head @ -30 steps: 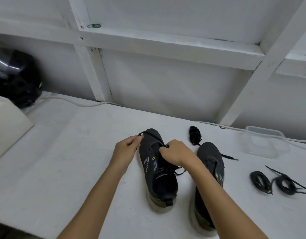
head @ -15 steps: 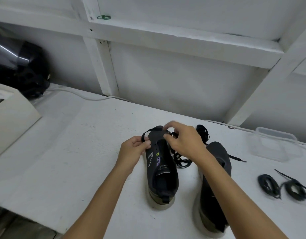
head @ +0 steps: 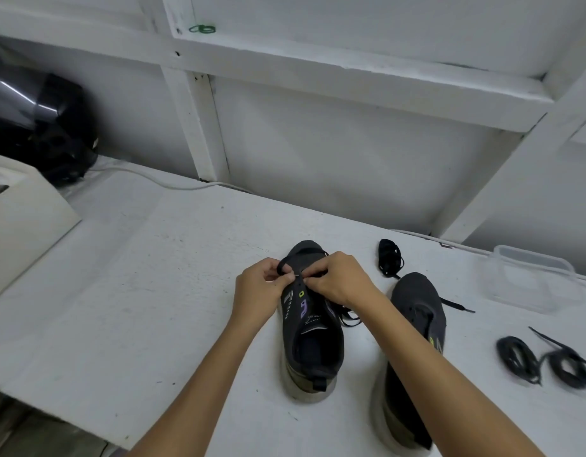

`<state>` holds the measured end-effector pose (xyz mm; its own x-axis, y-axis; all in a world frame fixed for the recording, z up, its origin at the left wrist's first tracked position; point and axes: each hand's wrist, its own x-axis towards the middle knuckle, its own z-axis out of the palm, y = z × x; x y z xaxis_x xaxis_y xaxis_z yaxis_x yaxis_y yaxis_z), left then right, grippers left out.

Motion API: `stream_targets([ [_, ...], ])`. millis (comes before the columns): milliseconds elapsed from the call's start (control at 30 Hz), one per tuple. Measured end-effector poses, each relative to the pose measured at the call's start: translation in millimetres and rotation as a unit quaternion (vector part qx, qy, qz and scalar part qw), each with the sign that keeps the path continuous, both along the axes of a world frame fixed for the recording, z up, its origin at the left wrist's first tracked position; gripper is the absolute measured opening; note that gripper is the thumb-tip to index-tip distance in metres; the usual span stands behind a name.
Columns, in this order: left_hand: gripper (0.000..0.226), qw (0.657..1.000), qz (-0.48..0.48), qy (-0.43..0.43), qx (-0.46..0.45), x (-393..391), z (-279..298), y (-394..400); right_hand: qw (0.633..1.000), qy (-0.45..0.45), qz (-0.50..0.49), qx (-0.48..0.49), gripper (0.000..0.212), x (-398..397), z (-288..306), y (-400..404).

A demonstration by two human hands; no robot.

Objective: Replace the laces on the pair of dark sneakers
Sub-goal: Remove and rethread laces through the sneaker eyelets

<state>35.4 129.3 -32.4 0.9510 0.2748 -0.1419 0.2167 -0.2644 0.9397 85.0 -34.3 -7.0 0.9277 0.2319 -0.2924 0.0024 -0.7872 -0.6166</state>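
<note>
two dark sneakers stand on the white worktop [head: 126, 291], heels toward its near edge and toes toward the far edge by the wall. the left sneaker [head: 313, 344] sits near the middle of the worktop, and both hands meet over its forefoot. the left hand [head: 258, 291] has its grip closed, thumb and fingertips pinched on a black lace [head: 286, 263] whose loop arches across the toe. the right hand [head: 339, 282] is also closed in a pinch, its fingertips pressed against the left hand's right at the eyelet row; it seems to hold the lace tip there, though the tip itself is too small to make out. more of the same lace trails in a loose tangle off the shoe's right side, under the right wrist.

the right sneaker [head: 413, 324] stands just beside it, partly covered by the right forearm, with no lace visible in its eyelets. a small black lace bundle [head: 389, 257] lies near the far edge beyond that shoe's toe, and a flat lace end [head: 456, 305] pokes out to its right. two coiled black laces [head: 545, 361] lie toward the right edge. a clear plastic container [head: 532, 278] sits near the far right corner. a cream box [head: 24, 219] and a black helmet [head: 37, 127] occupy the far left corner.
</note>
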Motion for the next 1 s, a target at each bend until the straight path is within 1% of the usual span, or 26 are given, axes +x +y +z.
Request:
stream_targets([
  [100,0.018,0.998,-0.013,-0.018,0.055,2,1,0,1.0,-0.012,-0.01,0.015,0.017,-3,-5,-1],
  [233,0.022,0.995,-0.02,-0.03,0.094,4,2,1,0.999,-0.02,-0.009,0.04,0.017,-6,-8,-1],
  [367,0.018,0.991,-0.041,-0.033,0.125,6,3,0,0.999,-0.018,-0.008,0.047,0.015,-6,-8,-2],
  [467,0.02,0.99,-0.063,-0.021,0.126,9,6,1,0.998,-0.022,-0.008,0.052,0.013,-6,-9,-2],
  [667,0.016,0.995,-0.062,0.0,0.074,9,6,5,0.997,-0.013,-0.021,0.068,0.008,-3,-8,-1],
  [733,0.017,0.995,-0.077,-0.005,0.07,7,5,5,0.998,-0.014,-0.014,0.062,0.011,-1,-7,0],
  [800,0.022,0.994,-0.081,-0.015,0.065,6,6,5,0.998,-0.015,-0.006,0.056,0.011,-1,-6,0],
  [867,0.027,0.997,-0.059,-0.016,0.053,5,4,6,0.998,-0.018,0.0,0.057,0.01,0,-6,-1],
  [933,0.025,0.997,-0.043,-0.008,0.056,6,2,7,0.998,-0.021,0.005,0.061,0.01,0,-6,-2],
  [1000,0.022,0.996,-0.05,-0.008,0.079,7,0,4,0.998,-0.027,0.003,0.063,0.009,-1,-7,-2],
])
